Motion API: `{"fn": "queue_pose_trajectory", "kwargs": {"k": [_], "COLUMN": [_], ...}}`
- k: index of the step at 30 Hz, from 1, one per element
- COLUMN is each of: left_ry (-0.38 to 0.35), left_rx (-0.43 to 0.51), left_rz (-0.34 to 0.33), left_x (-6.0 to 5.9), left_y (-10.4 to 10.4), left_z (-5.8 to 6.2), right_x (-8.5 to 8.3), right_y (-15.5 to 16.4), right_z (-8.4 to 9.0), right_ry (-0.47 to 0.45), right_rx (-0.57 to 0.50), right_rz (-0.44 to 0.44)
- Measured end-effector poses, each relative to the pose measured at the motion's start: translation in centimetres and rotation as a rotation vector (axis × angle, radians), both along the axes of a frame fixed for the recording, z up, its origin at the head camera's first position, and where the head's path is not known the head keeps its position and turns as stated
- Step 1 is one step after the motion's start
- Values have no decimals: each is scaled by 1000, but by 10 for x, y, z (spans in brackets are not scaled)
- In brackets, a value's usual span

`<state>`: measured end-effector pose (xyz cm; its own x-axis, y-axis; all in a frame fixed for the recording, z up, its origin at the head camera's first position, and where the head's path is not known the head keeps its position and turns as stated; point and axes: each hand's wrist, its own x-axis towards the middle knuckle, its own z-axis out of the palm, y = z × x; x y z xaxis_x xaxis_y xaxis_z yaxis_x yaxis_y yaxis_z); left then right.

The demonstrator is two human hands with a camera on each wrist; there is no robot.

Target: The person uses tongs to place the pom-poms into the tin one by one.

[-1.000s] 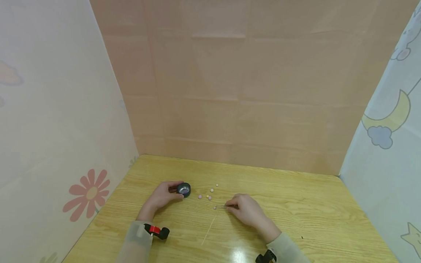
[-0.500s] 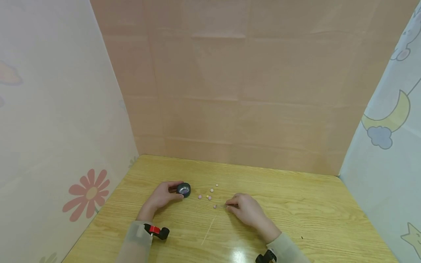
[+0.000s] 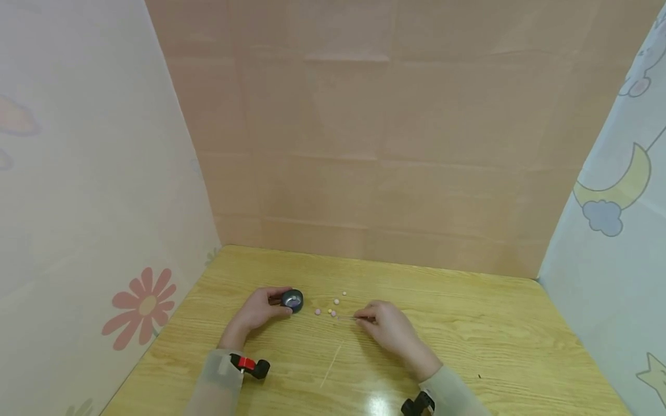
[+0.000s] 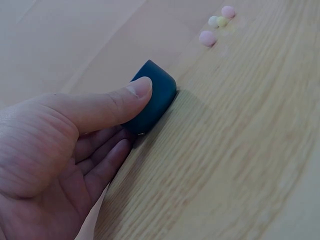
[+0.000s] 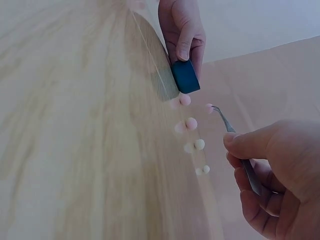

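My left hand [image 3: 256,311] holds a small dark blue-green cup [image 3: 292,301] on the table, its metallic inside showing from above. In the left wrist view, the thumb presses the side of this cup [image 4: 157,100]. My right hand [image 3: 391,330] pinches a pair of bent-tip tweezers [image 5: 228,124] between thumb and fingers. A small pink ball [image 5: 209,107] sits at the tweezers' tips, off the wood. Several loose pastel balls lie between the hands, among them a pink ball [image 3: 318,312] near the cup and a pale ball [image 3: 336,301] farther back.
The wooden table [image 3: 468,323] meets a brown sheet [image 3: 364,144] at the back. Patterned white sheets stand at the left [image 3: 104,202] and right. A small dark speck [image 3: 480,376] lies on the table at the right.
The right hand has risen from the table and shifted slightly away from me, carrying a small pink ball in the tweezers. The left hand and cup have stayed in place.
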<state>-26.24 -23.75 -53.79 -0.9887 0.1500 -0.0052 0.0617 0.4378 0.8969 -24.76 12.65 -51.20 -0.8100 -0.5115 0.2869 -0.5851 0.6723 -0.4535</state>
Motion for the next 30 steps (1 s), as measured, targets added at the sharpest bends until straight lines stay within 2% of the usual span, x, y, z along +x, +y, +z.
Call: {"fn": "queue_pose_trajectory", "kwargs": {"k": [16,23,30], "left_ry": [19,15,11], "left_rx": [24,-1,15], "left_rz": [-38,-26,-24], "left_x": [-2,-1,-3], "left_y": [-4,-2,-1], "left_z": [-4,-4,-4], "right_x": [-19,-25,-30], "right_y": [-45,-65,-86], "right_z": [1,3,4], "right_ry": [0,-26,-39], "right_rx": [-85,-89,-96], "right_rz": [26,25,1]}}
